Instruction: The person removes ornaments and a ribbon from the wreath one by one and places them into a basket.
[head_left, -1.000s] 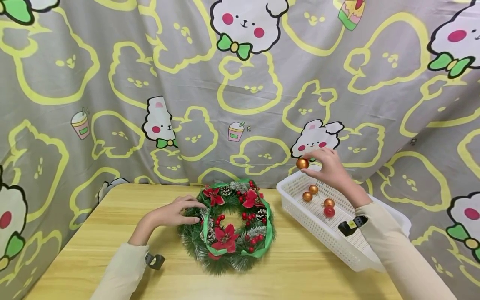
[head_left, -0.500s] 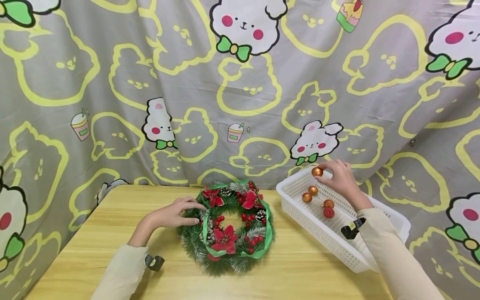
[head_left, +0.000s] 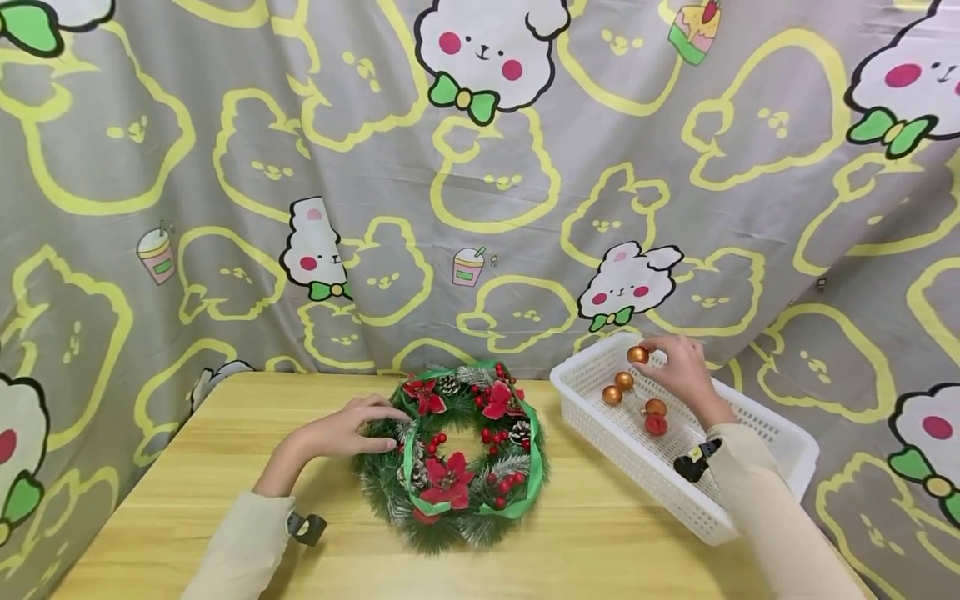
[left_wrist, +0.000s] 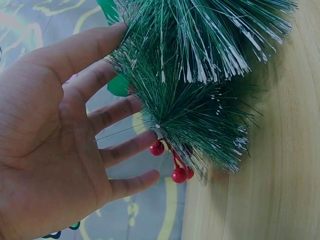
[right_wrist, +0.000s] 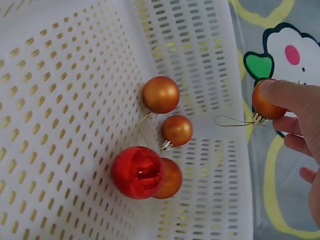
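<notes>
1. A gold bauble [head_left: 638, 354] is pinched by the fingertips of the right hand [head_left: 681, 373] above the far end of the white basket [head_left: 757, 429]; its thin hanging loop trails beside it in the right wrist view.
2. Three more gold baubles [head_left: 624, 381] and one red bauble [head_left: 656, 425] are seen lying on the basket floor, the red one touching a gold one.
3. The left hand [head_left: 341, 429] is laid open on the left edge of the wreath [head_left: 457, 454], fingers straight and spread among the green needles; nothing is gripped.
4. Red berries [left_wrist: 172, 167] hang just beside the left fingertips [left_wrist: 147, 176], perhaps touching one; the wrist view is too close to be sure.
5. The wreath lies flat on the table [head_left: 225, 467], and the basket is set near its right side, apart from it.
6. A patterned curtain [head_left: 480, 167] is hung behind the table.
</notes>
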